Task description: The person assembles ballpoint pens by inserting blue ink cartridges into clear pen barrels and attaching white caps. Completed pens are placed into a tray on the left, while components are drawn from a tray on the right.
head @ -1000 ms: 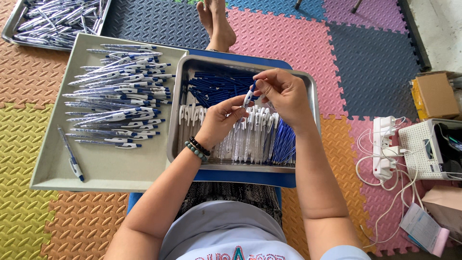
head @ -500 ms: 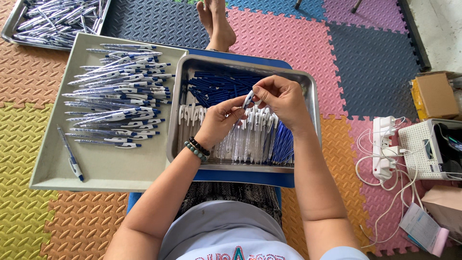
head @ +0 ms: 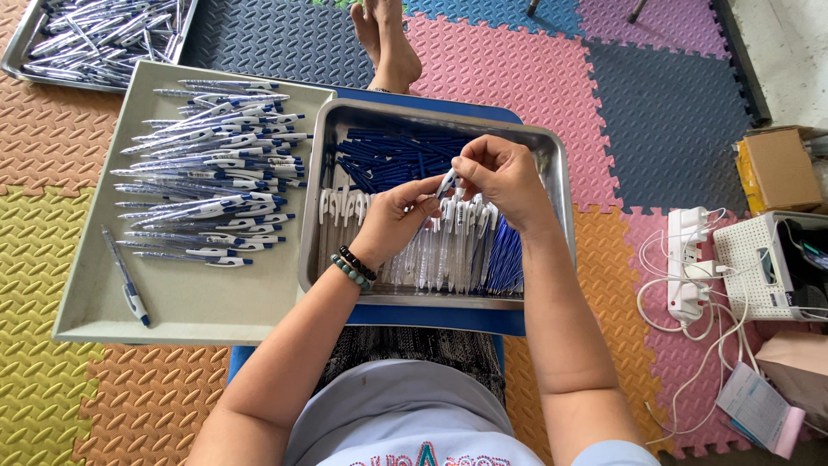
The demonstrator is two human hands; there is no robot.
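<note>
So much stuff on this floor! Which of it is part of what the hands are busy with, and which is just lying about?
In use:
- left hand and right hand, holding one pen between them
- steel tray of pen parts
- flat tray of finished pens

Lying about:
- far tray of pens
- cardboard box
- power strip
- white device
- someone's bare feet

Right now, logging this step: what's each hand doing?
Left hand: closed, pinching the lower end of a pen.
Right hand: closed on the same pen's upper end.
</note>
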